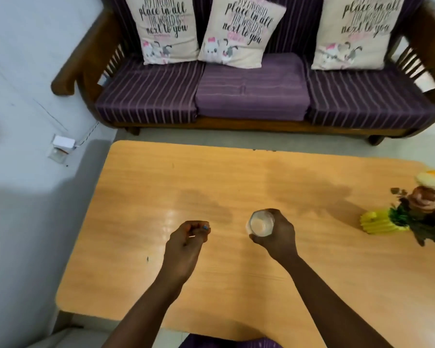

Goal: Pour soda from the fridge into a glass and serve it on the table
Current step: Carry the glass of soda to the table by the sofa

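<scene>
A clear glass (261, 223) filled with a pale drink is upright in my right hand (278, 236), whose fingers wrap around its side. It is over the middle of the light wooden table (236, 177); whether its base touches the tabletop is hidden by my hand. To the left, my left hand (186, 241) hovers over the table with its fingers curled in loosely, and I see nothing held in it. No soda bottle or fridge is in view.
A yellow vase with flowers (412, 214) stands at the table's right edge. Beyond the table is a wooden sofa (251, 94) with purple striped cushions and three printed pillows. A wall with a socket (60, 146) runs along the left.
</scene>
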